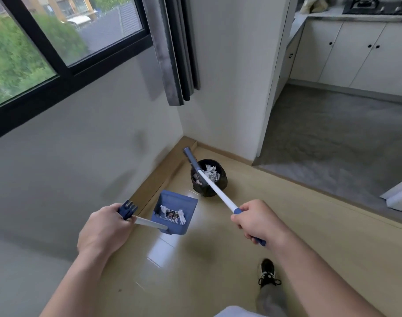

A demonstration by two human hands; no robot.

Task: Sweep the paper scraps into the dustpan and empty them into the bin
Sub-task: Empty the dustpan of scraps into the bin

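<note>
Left hand (pixel 104 227): fingers curled round top of dustpan handle (pixel 149 223). Dustpan (pixel 174 200) just beside black bin (pixel 202 191), on its window side, holding paper scraps (pixel 181 216). Right hand (pixel 257 221): fingers wrapped round broom pole (pixel 220 194), which crosses over bin; blurred blue far end beyond it, possibly the head. White paper inside bin.
</note>
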